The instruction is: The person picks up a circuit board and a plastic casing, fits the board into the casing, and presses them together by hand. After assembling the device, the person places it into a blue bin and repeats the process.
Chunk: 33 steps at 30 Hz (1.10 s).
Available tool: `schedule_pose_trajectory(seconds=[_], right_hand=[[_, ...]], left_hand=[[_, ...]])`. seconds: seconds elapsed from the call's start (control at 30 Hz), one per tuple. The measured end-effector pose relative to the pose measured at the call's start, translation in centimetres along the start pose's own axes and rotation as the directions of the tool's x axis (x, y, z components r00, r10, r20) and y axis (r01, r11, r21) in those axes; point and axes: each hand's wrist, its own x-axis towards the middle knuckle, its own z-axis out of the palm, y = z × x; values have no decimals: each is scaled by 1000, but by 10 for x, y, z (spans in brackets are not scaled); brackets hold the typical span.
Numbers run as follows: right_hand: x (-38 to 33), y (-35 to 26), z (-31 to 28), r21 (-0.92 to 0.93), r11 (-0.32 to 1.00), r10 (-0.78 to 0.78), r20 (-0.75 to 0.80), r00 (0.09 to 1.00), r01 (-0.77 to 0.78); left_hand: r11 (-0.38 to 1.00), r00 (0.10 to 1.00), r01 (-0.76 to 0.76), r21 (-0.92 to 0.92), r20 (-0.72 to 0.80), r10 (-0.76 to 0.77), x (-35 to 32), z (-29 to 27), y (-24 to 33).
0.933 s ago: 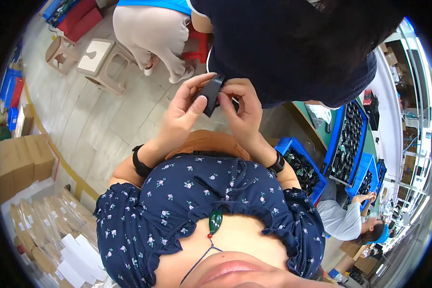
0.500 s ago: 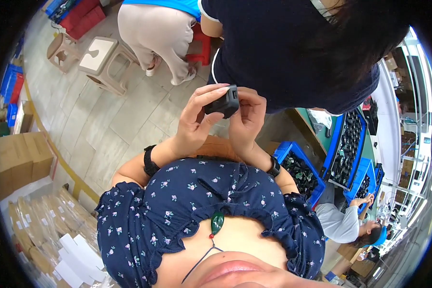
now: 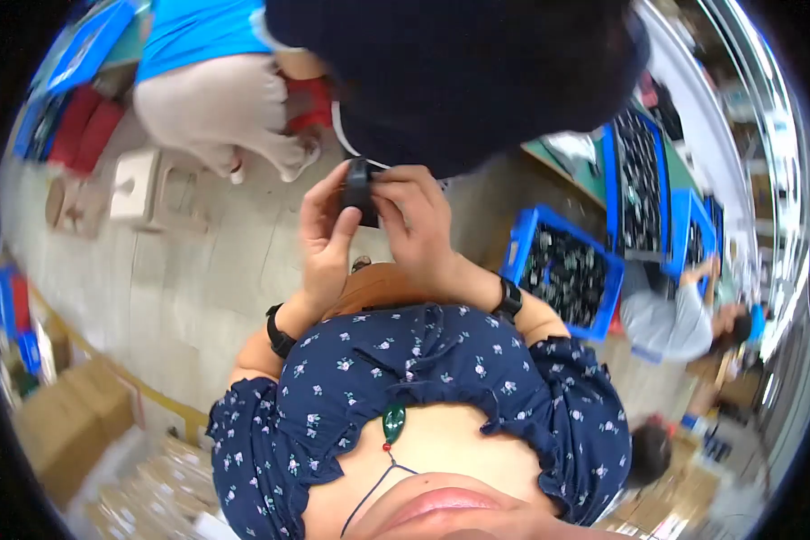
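Presently, blue bin (image 3: 611, 292) and blue tray (image 3: 613, 184), right of frame, hold dark parts (image 3: 560, 274); left hand (image 3: 324, 243) and right hand (image 3: 418, 223) grip black device (image 3: 358, 191), upper centre; dark-shirted person (image 3: 459, 81) stands beyond.

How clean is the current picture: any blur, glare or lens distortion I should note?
Head view: smearing softens the stool and cardboard box; head view, right side: strips of light glare white; head view, rim: edges bow and the corners go black; head view, centre: the black device in the left hand is dark, its fine detail unreadable.
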Motion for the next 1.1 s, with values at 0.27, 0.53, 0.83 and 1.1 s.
schedule_pose_trajectory(seconds=[0.27, 0.53, 0.83, 1.1], right_hand=[[-25, 18, -52, 652, 510, 592, 207, 779, -561], [-70, 34, -119, 829, 357, 797, -29, 604, -430], [-126, 84, -262, -302, 877, 164, -545, 822, -375], [-179, 115, -368, 451, 674, 739, -386, 553, -586]], left_hand=[[870, 845, -404, 282, 480, 237, 26, 16, -38], [831, 584, -526, 178, 787, 201, 55, 110, -74], [992, 587, 7, 126, 802, -107, 39, 266, -148], [973, 423, 24, 230, 879, -218, 28, 366, -206]])
